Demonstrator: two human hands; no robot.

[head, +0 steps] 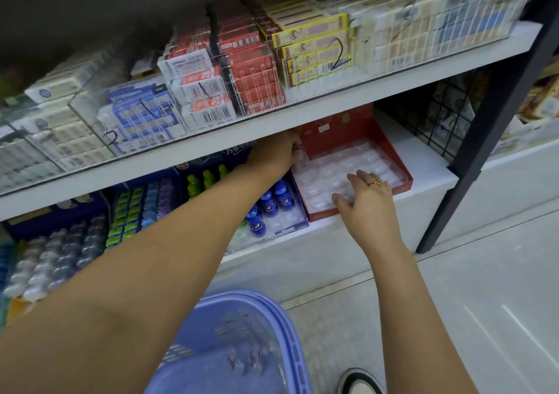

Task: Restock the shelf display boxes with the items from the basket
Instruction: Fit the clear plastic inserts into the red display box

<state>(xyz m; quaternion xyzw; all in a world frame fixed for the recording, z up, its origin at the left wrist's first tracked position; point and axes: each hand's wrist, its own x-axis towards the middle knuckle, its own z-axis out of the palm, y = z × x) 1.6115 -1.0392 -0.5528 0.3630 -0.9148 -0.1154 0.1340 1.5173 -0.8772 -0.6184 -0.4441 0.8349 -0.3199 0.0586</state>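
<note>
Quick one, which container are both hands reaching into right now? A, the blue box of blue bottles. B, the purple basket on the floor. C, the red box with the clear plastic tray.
C: the left hand is at the back left corner of the red box, and the right hand lies with fingers spread on its clear plastic tray near the front edge.

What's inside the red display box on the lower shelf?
The red display box holds a clear plastic tray of empty-looking pockets. The left hand holds a small clear item at its back left corner. The right hand hides some front pockets.
</note>
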